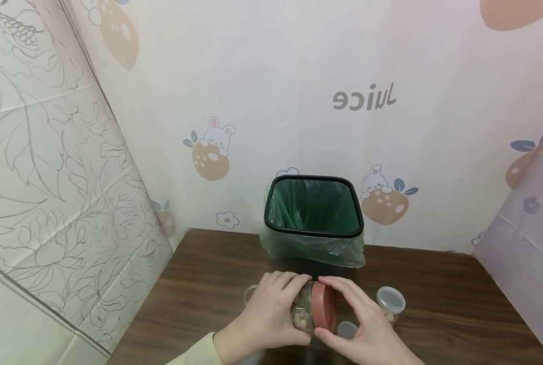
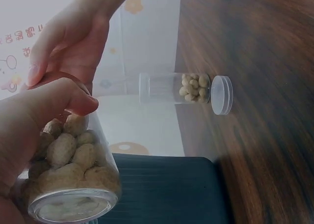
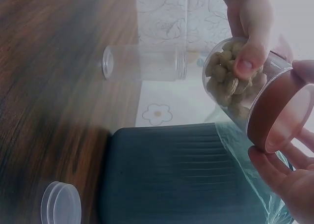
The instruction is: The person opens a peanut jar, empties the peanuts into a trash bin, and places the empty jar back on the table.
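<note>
My left hand (image 1: 271, 310) grips a clear jar (image 1: 302, 310), tilted on its side over the table, with tan, peanut-like pieces inside. Its reddish-brown lid (image 1: 324, 306) sits at the mouth, facing right. The fingers and thumb of my right hand (image 1: 364, 322) hold that lid by its rim. In the left wrist view the jar's round base (image 2: 73, 205) points at the camera, and the pieces (image 2: 64, 150) lie against the glass. The right wrist view shows the left thumb on the jar's side and the lid (image 3: 277, 111) at the mouth.
A black-rimmed bin (image 1: 314, 234) with a green bag stands behind the hands against the wall. To the right is a clear container (image 2: 159, 88) partly filled with similar pieces. A loose translucent lid (image 1: 347, 330) lies near it. Another clear container (image 3: 142, 63) stands left.
</note>
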`<act>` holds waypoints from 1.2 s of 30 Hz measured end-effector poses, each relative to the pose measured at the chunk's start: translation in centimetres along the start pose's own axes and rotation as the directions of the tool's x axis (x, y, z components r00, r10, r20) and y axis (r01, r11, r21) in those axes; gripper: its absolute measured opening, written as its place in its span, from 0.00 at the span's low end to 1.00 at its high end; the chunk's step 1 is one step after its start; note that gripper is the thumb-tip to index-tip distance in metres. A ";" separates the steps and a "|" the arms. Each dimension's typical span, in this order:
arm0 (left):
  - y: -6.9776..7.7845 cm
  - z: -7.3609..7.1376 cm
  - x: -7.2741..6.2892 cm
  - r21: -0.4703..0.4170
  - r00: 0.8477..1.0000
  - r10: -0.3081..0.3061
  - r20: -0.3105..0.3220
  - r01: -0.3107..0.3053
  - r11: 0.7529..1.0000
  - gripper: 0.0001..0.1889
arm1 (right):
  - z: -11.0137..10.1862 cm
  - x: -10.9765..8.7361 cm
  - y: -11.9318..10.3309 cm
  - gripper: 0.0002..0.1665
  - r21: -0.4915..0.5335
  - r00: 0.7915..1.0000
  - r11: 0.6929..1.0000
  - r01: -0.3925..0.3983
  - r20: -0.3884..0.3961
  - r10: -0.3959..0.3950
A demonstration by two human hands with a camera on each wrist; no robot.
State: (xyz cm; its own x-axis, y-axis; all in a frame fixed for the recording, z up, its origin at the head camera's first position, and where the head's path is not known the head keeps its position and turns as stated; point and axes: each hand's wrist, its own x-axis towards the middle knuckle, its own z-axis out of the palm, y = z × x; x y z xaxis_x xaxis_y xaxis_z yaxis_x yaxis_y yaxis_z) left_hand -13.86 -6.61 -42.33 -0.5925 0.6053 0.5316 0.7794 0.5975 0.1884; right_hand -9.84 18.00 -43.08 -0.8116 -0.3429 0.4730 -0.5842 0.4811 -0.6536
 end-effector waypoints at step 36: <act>-0.2 0.2 -0.4 0.153 0.998 0.005 -0.067 0.005 0.988 0.55 | 0.7 0.3 -1.5 0.47 -0.069 0.949 0.947 -0.313 0.000 0.314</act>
State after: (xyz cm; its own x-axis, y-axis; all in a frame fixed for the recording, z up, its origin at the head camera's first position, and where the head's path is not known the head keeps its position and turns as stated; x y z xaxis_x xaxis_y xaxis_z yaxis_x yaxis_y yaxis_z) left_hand -13.82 -6.87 -42.73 -0.5736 0.5716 0.5867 0.7360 0.6741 0.0628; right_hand -9.27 16.63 -42.35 -0.9539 -0.1742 0.2443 -0.2990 0.6186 -0.7266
